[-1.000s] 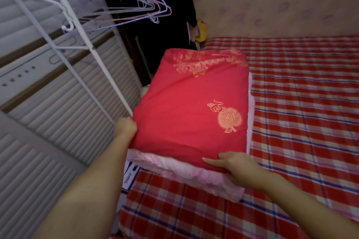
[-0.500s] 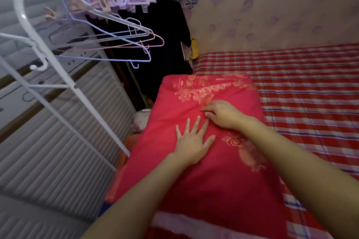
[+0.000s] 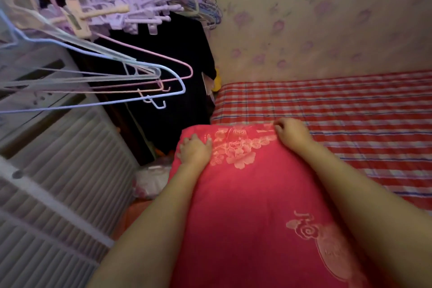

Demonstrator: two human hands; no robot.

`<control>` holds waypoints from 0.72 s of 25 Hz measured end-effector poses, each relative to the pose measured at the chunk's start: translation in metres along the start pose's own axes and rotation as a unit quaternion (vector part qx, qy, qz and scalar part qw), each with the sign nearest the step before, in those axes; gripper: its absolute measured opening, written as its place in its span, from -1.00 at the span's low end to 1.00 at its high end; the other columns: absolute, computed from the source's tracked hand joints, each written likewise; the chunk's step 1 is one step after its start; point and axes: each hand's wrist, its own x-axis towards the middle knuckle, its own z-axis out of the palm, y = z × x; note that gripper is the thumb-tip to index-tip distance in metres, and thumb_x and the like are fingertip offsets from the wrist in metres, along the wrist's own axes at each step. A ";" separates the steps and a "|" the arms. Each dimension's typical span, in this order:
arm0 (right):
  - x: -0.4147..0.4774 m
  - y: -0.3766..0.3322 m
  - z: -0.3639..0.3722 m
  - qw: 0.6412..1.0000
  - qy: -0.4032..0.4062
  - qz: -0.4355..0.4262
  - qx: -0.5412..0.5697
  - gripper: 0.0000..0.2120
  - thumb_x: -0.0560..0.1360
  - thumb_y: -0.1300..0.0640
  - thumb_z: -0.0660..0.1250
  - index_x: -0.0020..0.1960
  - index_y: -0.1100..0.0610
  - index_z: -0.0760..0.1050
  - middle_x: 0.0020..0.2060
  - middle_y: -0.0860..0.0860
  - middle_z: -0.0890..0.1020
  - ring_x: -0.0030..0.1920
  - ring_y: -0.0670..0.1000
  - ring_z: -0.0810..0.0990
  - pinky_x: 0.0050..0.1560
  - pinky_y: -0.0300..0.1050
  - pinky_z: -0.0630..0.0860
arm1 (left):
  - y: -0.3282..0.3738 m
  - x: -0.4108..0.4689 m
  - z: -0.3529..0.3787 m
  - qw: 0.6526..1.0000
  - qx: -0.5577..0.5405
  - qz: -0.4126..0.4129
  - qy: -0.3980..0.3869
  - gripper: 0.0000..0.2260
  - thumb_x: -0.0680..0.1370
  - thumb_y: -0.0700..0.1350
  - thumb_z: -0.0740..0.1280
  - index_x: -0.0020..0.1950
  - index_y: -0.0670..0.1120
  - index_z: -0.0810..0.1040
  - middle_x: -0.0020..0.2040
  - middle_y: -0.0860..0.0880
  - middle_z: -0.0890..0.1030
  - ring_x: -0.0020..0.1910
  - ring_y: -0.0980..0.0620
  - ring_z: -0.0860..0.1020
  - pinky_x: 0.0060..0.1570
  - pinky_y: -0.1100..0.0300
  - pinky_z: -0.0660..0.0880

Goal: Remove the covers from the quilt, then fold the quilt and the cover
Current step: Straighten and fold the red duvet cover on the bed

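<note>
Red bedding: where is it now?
Head view, bottom centre: the red bedding lies along the left edge of the plaid bed, left hand and right hand on its far end.

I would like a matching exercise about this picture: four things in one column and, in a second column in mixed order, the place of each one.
Column one
1. left hand
2. right hand
3. hangers
4. checked sheet

Column two
a. hanging at the upper left of the view
b. at the far right corner of the red quilt
c. spread flat to the right of the red quilt
d. on the far left corner of the red quilt

Pairs: 1-d; 2-b; 3-a; 4-c
</note>
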 end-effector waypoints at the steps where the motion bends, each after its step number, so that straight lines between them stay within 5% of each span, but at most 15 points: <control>1: 0.011 0.009 -0.005 0.999 -0.024 0.029 -0.014 -0.75 0.55 0.10 0.26 0.14 0.17 0.58 0.08 0.14 0.63 0.13 0.16 0.56 0.09 -0.07 0.44 | -0.002 0.015 0.001 1.000 -0.002 -0.023 -0.019 -0.45 0.54 0.17 0.24 0.43 -0.11 0.33 0.39 -0.19 0.36 0.36 -0.21 0.33 0.34 -0.09 0.29; 6: 0.044 0.036 -0.037 0.983 -0.168 0.069 0.039 -0.85 0.40 0.16 0.47 -0.03 0.13 0.66 -0.08 0.02 0.68 -0.05 -0.01 0.62 -0.03 -0.18 0.51 | -0.008 0.069 0.005 0.998 -0.037 0.018 -0.042 -0.85 0.44 -0.07 0.39 -0.04 -0.08 0.65 0.01 -0.13 0.66 0.01 -0.14 0.61 0.10 0.00 0.53; 10: 0.042 0.070 -0.043 0.970 -0.194 0.080 0.122 -0.87 0.44 0.22 0.43 -0.02 0.13 0.63 -0.18 0.00 0.63 -0.16 -0.07 0.56 -0.19 -0.32 0.46 | 0.020 0.065 -0.003 0.998 0.025 -0.018 0.059 -0.81 0.53 -0.13 0.25 0.08 -0.07 0.61 0.11 -0.13 0.60 0.12 -0.16 0.54 0.16 -0.03 0.46; 13: 0.037 0.088 -0.038 0.961 -0.209 0.082 0.163 -0.91 0.45 0.24 0.41 -0.04 0.16 0.60 -0.18 0.02 0.63 -0.21 -0.10 0.57 -0.13 -0.27 0.50 | 0.078 -0.008 0.022 0.978 -0.013 0.203 0.053 -0.66 0.56 0.03 0.25 0.31 -0.02 0.45 0.32 -0.10 0.44 0.32 -0.13 0.37 0.32 -0.09 0.31; 16: 0.042 0.092 -0.033 0.973 -0.233 -0.003 0.007 -0.76 0.44 0.31 0.36 -0.28 0.00 0.54 -0.35 -0.07 0.60 -0.37 -0.20 0.53 -0.20 -0.21 0.48 | 0.114 -0.097 0.066 0.890 0.034 0.431 -0.146 -0.39 0.50 0.32 0.10 0.50 0.13 0.17 0.56 0.02 0.03 0.54 -0.03 -0.10 0.44 -0.26 -0.20; 18: 0.043 0.092 -0.033 0.965 -0.247 -0.044 -0.079 -0.72 0.44 0.29 0.33 -0.34 -0.04 0.50 -0.35 -0.08 0.60 -0.32 -0.11 0.56 -0.13 -0.14 0.52 | 0.108 -0.113 0.091 0.859 0.102 0.483 -0.133 -0.34 0.48 0.37 -0.01 0.54 0.17 0.03 0.57 0.03 -0.14 0.51 -0.02 -0.30 0.37 -0.26 -0.40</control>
